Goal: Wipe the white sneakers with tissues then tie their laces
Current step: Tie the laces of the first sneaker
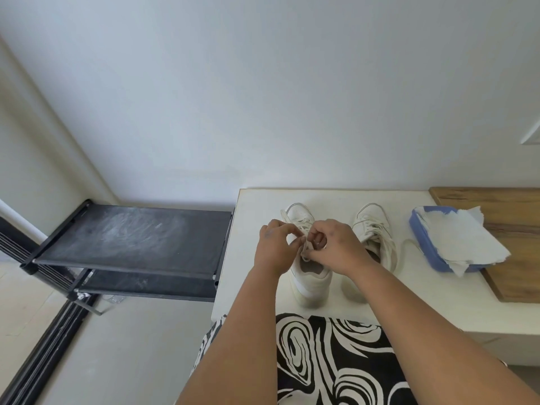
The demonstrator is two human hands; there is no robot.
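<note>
In the head view, your left hand (273, 248) and right hand (333, 247) meet over the tongue of the nearer white leather sneaker (311, 276), fingers curled and pinching its pale flat laces (305, 248) between fingertips, apparently to form the knot while the shoe sits toe-away on the white tabletop (263, 206). The second white sneaker (377, 232) waits just right of your right fingers, its lace loose, beyond it the blue tray of white tissues (455, 241). No brand or writing is readable.
</note>
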